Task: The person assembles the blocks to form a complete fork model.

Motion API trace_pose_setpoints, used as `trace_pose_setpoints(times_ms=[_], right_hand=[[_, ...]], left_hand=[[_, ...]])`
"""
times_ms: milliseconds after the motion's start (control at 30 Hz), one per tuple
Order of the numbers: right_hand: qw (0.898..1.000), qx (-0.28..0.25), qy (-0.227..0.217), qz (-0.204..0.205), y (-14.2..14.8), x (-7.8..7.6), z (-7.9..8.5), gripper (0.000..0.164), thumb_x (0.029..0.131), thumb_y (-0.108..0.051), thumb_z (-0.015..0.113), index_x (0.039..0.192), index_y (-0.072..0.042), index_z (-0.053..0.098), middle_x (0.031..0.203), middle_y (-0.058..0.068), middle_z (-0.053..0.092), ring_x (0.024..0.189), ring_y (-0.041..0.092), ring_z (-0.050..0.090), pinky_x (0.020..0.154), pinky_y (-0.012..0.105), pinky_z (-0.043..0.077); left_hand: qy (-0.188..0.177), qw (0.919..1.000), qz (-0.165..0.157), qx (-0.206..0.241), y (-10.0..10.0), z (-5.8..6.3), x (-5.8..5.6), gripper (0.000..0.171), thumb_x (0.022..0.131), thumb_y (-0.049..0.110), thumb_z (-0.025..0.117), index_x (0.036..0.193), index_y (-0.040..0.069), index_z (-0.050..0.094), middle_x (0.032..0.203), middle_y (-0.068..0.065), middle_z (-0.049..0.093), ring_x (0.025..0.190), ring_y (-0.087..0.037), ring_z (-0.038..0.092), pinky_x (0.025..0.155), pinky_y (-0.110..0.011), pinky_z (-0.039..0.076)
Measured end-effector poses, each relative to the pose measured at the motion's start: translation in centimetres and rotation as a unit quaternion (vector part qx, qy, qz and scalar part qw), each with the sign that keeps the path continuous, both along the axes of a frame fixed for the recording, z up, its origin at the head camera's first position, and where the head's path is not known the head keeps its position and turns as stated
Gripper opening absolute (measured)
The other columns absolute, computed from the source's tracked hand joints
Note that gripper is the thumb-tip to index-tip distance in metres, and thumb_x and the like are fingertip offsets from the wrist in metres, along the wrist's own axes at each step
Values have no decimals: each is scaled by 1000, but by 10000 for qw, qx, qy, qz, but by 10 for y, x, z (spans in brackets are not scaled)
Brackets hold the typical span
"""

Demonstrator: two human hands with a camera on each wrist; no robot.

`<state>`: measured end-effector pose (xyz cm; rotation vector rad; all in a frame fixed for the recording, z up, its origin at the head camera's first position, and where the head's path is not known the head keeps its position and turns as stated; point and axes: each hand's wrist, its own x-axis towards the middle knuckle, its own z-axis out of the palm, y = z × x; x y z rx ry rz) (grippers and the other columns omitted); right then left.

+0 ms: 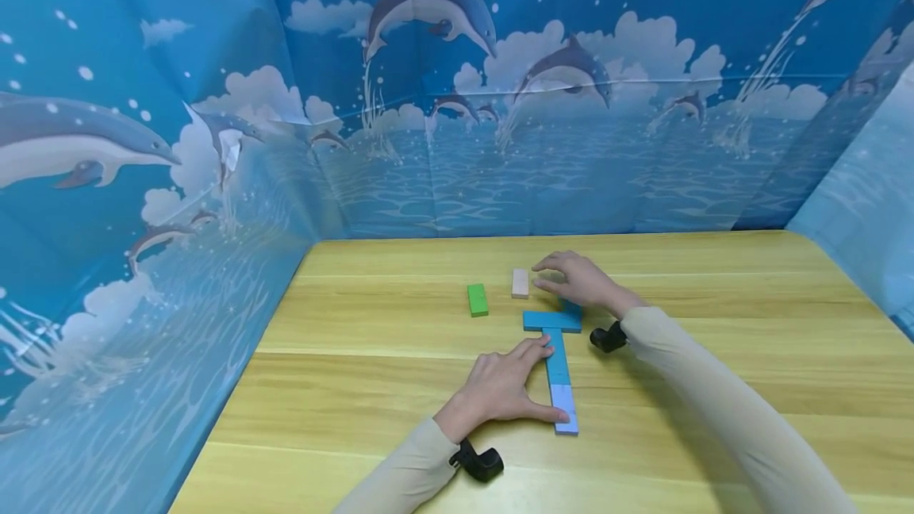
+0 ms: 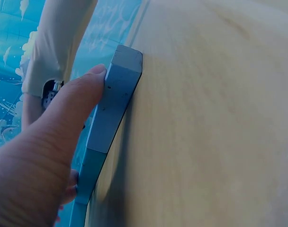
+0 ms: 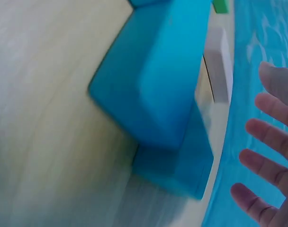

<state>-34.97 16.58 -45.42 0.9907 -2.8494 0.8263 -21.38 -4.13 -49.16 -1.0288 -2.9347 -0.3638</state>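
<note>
Keep left hand (image 1: pixel 503 391) fingers flat vs. long block (image 1: pixel 559 375); right hand (image 1: pixel 581 280), fingers spread, above beige block (image 1: pixel 520 282), lower slowly.

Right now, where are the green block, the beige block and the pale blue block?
green block (image 1: pixel 477 300), head view, middle of its top face
beige block (image 1: pixel 520 282), head view, middle of its top face
pale blue block (image 1: pixel 564 408), head view, top face near the left thumb

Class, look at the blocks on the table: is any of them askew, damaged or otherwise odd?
Nothing stands out. The blue blocks lie flat in a tidy T, and the green block and pale block lie apart, intact.
</note>
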Motion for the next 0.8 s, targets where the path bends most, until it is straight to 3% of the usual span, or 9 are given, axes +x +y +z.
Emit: trace_pose_setpoints(times_ms=[133, 367, 633, 800], right_hand=[[9986, 415, 199, 258, -13, -2, 1, 36, 94, -25, 61, 125, -6, 63, 128, 18, 56, 120, 39, 46, 98, 57, 33], [9972, 673, -250, 219, -23, -6, 4, 35, 94, -25, 61, 122, -3, 65, 130, 19, 54, 118, 39, 49, 96, 54, 36], [9955, 888, -305, 104, -18, -7, 6, 28, 91, -26, 65, 114, -11, 71, 126, 13, 59, 110, 34, 57, 90, 50, 43], [9958, 888, -204, 108, -10, -5, 5, 26, 90, -25, 67, 111, -12, 73, 124, 12, 60, 113, 34, 54, 92, 51, 42]], left_hand=[[-11, 10000, -20, 39, 0, 0, 0, 98, 65, 86, 52, 145, 30, 38, 151, 16, 26, 54, -5, 38, 48, -24, 30], [-2, 10000, -19, 63, 1, -2, 0, 98, 65, 85, 53, 145, 31, 39, 151, 16, 26, 54, -4, 39, 47, -22, 30], [8, 10000, -15, 33, 1, -2, 0, 98, 65, 86, 52, 145, 31, 38, 151, 16, 25, 52, -4, 39, 46, -23, 30], [-10, 10000, -4, 27, 0, -1, -1, 98, 65, 86, 52, 145, 31, 38, 151, 16, 25, 54, -4, 39, 46, -22, 30]])
